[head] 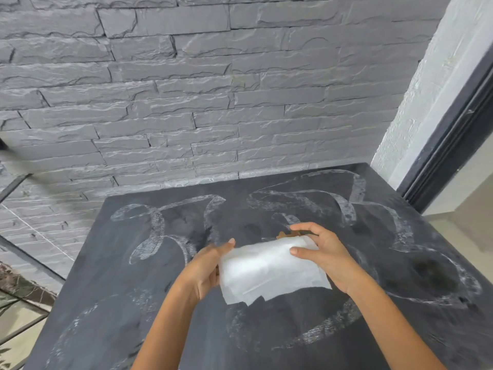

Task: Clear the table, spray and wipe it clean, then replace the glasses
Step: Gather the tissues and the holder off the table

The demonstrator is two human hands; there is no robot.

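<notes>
Left hand (205, 272): fingers curled round the left edge of a folded white paper towel (269, 271), thumb up along its far corner. Gripping.

Right hand (324, 253): thumb pressed on the towel's upper face, fingers hooked over its far right edge. Gripping.

The towel is held between both hands, lifted off the surface, above the middle of the dark table (240, 351). Its loose lower layers hang toward the near edge. There is a small brown patch (285, 234) at the towel's far edge, just beside the right fingers; cannot tell whether it is on the towel or the tabletop.

Tabletop: pale curved wipe streaks (157, 231) across the far left and far right, a long arc toward the near edge, and a darker blotch (432, 273) near the right edge.

The far edge butts against a grey stone-brick wall (213, 89). A white textured pillar (426, 89) and a dark door frame (453, 145) stand off the far right corner.
</notes>
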